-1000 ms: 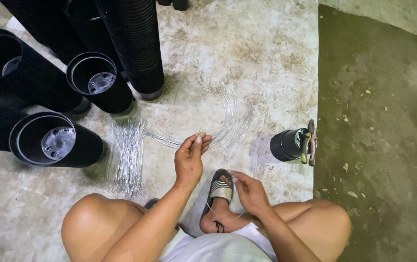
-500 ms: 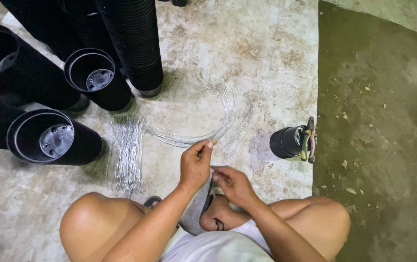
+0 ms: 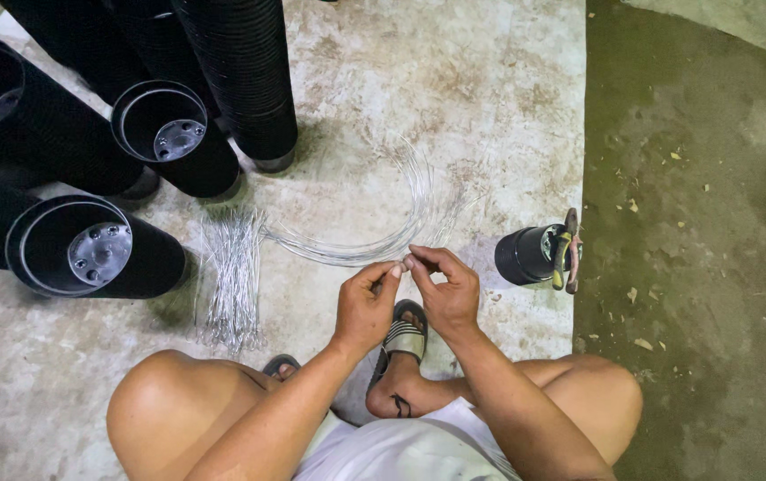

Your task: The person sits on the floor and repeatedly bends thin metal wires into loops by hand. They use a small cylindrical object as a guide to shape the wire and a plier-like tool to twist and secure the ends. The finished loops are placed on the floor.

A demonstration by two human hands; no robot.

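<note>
Head view, items by size: concrete floor, pale slab at left, darker green strip at right. Pot stacks, black plastic, nested in long columns, several lying on their sides at upper left; the open mouths show drain-holed bases and nothing inside. Person, squatting, bare knees to either side, one foot in a striped sandal between them. Small black pot, on its side right of the hands, pliers resting across its mouth; whether it holds anything cannot be told. Wire coil, thin silvery strands in a loose arc on the slab just beyond the hands. Cut wire bundle, short straight lengths heaped left of the hands. Left hand and right hand, fingertips meeting, each pinched shut on a single wire, barely visible between them, just above the sandal and near the coil. Handling, by judgement: wire is very light, springy yet easily bent, slick and sharp-ended; best gripped close to the ends between thumb and forefinger.
</note>
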